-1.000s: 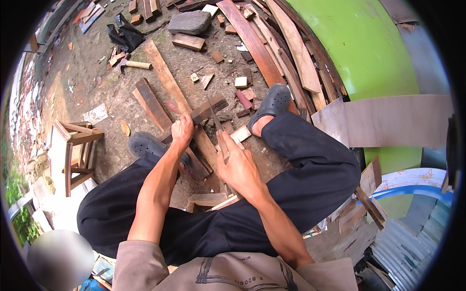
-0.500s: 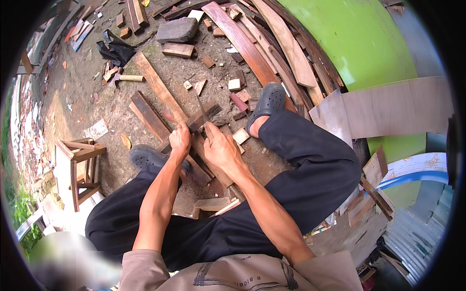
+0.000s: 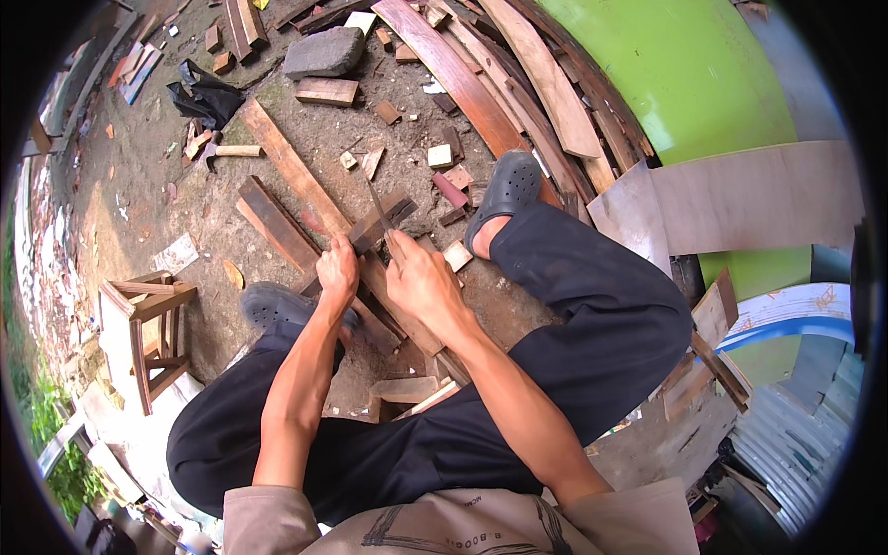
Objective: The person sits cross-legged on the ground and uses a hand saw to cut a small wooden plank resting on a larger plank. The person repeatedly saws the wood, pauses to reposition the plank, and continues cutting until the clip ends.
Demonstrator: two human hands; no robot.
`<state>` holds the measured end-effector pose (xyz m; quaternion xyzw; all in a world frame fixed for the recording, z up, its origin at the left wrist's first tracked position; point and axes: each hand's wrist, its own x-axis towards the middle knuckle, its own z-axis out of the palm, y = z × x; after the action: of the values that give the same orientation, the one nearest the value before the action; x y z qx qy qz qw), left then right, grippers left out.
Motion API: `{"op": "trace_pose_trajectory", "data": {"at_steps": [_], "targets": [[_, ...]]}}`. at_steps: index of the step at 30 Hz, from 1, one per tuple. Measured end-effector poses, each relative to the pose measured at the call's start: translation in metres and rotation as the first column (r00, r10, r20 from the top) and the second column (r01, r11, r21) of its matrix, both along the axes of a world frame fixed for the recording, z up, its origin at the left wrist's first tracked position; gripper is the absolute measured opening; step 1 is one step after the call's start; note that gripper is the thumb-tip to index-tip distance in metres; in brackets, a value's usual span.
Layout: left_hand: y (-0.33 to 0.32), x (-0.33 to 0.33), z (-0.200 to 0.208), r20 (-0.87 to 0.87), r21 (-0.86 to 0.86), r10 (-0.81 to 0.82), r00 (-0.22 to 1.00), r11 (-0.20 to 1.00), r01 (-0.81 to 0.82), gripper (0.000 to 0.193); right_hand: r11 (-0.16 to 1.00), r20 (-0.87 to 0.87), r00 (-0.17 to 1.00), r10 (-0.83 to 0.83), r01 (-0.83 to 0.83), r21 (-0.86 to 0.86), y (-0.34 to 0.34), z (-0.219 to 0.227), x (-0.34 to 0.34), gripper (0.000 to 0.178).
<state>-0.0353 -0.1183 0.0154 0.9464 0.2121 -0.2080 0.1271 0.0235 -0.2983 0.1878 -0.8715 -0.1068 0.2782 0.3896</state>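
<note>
My left hand [image 3: 339, 268] is closed round a short dark wooden strip [image 3: 385, 225], which lies crosswise over a long brown plank [image 3: 294, 165]. My right hand [image 3: 422, 279] grips the handle of a hand tool with a long narrow blade [image 3: 375, 200]. Seen almost edge-on, the blade crosses the dark strip just beyond my left hand; whether it has teeth I cannot make out. Under my hands the plank runs back between my legs. Another dark board [image 3: 276, 220] lies left of it, close to my left shoe [image 3: 274, 303].
A hammer [image 3: 233, 151] lies beside a black plastic bag [image 3: 205, 94]. Beyond the plank are a grey stone block [image 3: 324, 53] and several wood offcuts. Long boards [image 3: 453, 79] are stacked along the green panel [image 3: 666, 74]. A small wooden frame [image 3: 153, 305] stands at left.
The ground and loose things appear slightly shifted left and up as the view tilts. Both hands keep their grip, with the blade still across the dark strip.
</note>
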Motion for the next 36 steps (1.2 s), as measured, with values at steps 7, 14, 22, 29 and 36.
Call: {"op": "trace_pose_trajectory", "data": {"at_steps": [7,14,22,29,36], "targets": [[0.009,0.0,-0.005,-0.013,0.009,-0.04,0.999,0.999,0.04,0.051,0.999,-0.079,0.997,0.011,-0.014,-0.039,-0.005,0.047,-0.021,0.056],[0.0,-0.001,-0.008,0.033,0.026,-0.006,0.999,1.0,0.005,0.05,1.0,0.035,0.999,0.01,-0.01,-0.005,-0.017,0.055,-0.026,0.054],[0.002,0.001,0.0,-0.006,0.019,-0.009,1.0,1.0,0.009,0.048,0.999,-0.075,0.996,0.045,-0.046,-0.009,-0.028,0.096,-0.046,0.053],[0.001,-0.002,-0.002,0.02,0.017,-0.034,0.999,0.999,0.034,0.05,0.999,-0.036,0.999,0.007,-0.006,0.038,-0.013,0.049,-0.026,0.05],[-0.007,0.006,-0.002,0.03,0.008,-0.033,0.999,0.999,0.032,0.052,0.998,0.115,0.993,0.005,-0.012,0.058,-0.003,0.011,-0.008,0.054]]}}
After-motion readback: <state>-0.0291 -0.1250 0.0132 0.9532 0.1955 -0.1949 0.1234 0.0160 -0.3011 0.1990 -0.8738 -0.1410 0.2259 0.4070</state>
